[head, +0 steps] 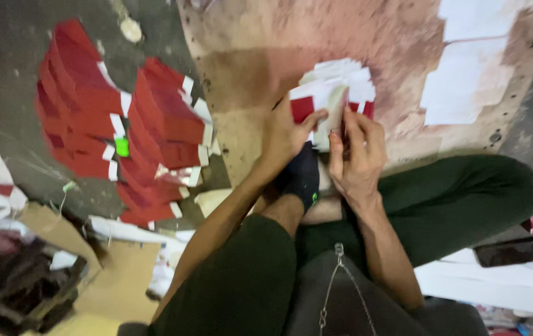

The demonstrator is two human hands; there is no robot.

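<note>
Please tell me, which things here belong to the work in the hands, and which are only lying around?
In the work:
left hand
right hand
red and white card stack held by both

Lying around:
red card piles on the floor
white paper sheets
cardboard box

A fanned stack of cards [335,93] sits in front of my crossed legs, held between my left hand [285,134] and right hand [357,155]. Two card piles [123,124] lie left on the floor. A cardboard box [30,280] sits beside my left knee.
</note>
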